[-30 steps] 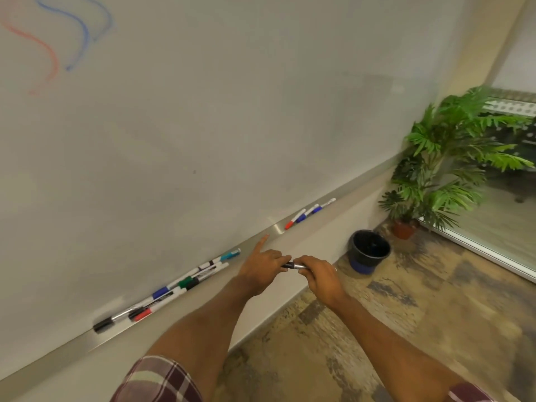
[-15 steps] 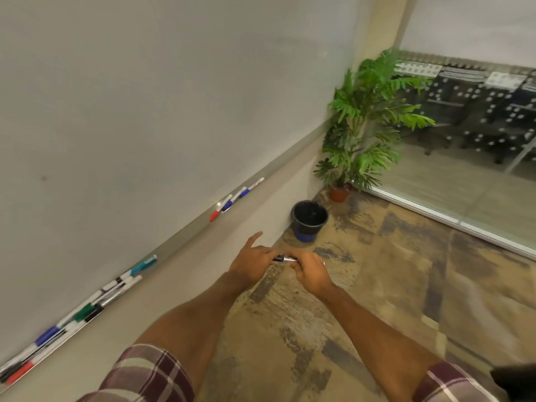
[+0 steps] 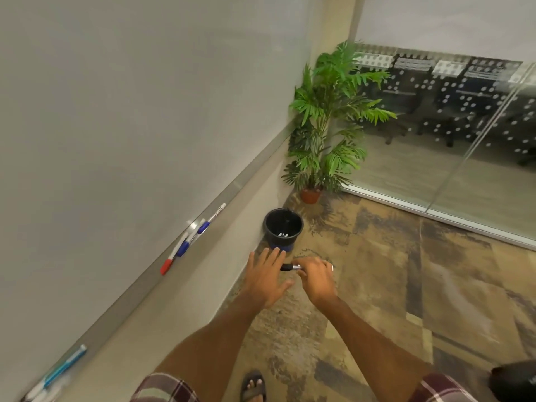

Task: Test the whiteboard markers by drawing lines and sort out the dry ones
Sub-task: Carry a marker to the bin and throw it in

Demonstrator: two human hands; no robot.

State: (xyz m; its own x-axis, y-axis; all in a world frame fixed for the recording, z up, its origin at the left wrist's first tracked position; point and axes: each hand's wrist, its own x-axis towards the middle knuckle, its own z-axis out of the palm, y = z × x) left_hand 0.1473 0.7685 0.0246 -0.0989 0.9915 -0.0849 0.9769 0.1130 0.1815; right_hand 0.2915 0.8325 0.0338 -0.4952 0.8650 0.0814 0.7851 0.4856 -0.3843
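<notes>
My right hand (image 3: 317, 278) grips a black-capped marker (image 3: 288, 267) that points left, held level in front of me. My left hand (image 3: 265, 275) hangs beside the cap with its fingers spread and straight, holding nothing. A black bin (image 3: 283, 227) stands on the floor just beyond both hands, with something small and white at its bottom. The whiteboard (image 3: 130, 111) fills the left. On its tray (image 3: 232, 187) lie a red marker (image 3: 167, 265) and two blue markers (image 3: 191, 239). A teal marker (image 3: 65, 365) lies with others at the lower left.
A potted palm (image 3: 327, 117) stands in the corner behind the bin. A glass partition (image 3: 449, 134) closes off the right side. Patterned carpet (image 3: 377, 285) covers the floor. My sandalled foot (image 3: 253, 385) shows at the bottom, and a dark object (image 3: 513, 381) at the lower right edge.
My view has turned right, towards the bin and the plant. My left hand has let go of the marker and spread its fingers; my right hand keeps the marker.
</notes>
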